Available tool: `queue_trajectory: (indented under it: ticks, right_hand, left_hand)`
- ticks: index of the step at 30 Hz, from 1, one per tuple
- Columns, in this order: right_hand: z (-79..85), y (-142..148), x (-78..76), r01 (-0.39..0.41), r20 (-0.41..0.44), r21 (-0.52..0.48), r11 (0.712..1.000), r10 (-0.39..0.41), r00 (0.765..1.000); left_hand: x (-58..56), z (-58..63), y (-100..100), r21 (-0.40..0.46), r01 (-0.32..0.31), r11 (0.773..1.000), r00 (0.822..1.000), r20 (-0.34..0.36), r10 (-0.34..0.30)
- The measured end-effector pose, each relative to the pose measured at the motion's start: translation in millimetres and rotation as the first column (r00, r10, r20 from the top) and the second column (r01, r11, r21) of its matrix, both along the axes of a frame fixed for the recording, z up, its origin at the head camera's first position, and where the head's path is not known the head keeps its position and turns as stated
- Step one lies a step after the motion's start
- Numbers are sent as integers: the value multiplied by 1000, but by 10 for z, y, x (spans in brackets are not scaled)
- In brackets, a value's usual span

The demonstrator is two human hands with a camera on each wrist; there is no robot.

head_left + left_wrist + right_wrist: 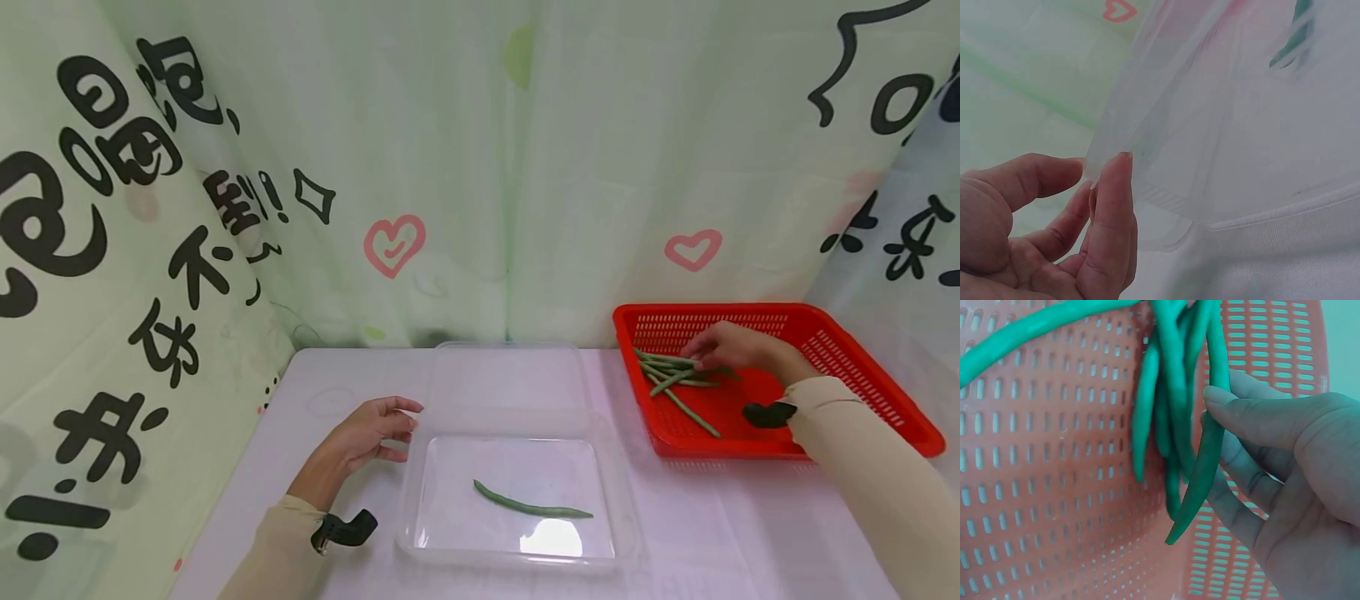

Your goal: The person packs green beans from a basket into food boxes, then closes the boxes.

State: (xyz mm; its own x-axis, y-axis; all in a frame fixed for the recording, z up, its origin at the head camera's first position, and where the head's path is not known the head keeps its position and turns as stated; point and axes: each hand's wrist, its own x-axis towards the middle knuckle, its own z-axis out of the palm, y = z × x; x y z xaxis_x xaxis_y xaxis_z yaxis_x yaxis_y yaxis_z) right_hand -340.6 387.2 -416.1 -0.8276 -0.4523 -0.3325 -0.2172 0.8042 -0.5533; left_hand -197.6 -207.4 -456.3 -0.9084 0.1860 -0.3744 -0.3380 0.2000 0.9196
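Note:
In the right wrist view, my right hand [1297, 469] pinches a green bean [1204, 462] between thumb and fingers. Several more green beans [663, 367] lie in the red basket [757, 433], with that hand reaching in over them. My left hand [367, 442] is beside the left rim of a clear plastic container [420, 500]. Its fingers are loosely extended, the fingertips [1124, 164] right at the rim in the left wrist view. One green bean [532, 505] lies across the container's floor.
The container's clear lid [506, 375] extends behind it toward the curtain. A white cloth covers the table [705, 525]. Printed curtains [465, 150] stand at the back and both sides. The basket's raised slotted walls surround the beans.

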Motion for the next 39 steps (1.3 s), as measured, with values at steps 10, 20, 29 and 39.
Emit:
queue_trajectory:
  ticks: [10,20,29,39]
  right_hand:
    - [144,37,101,68,-29,-29,997,-69,997]
    - [277,-28,237,118,23,-142,983,-116,993]
    - [390,-129,349,129,50,-214,968,-121,991]
    - [505,-260,473,81,9,-253,964,-81,997]
  left_hand:
    - [-1,-15,-10,5,2,1000,1000,1,-2]
    - [6,-5,-3,4,4,1000,1000,0,-4]
    - [12,12,1,11,4,1000,1000,3,-4]
    - [14,15,-1,6,8,1000,1000,-2,-8]
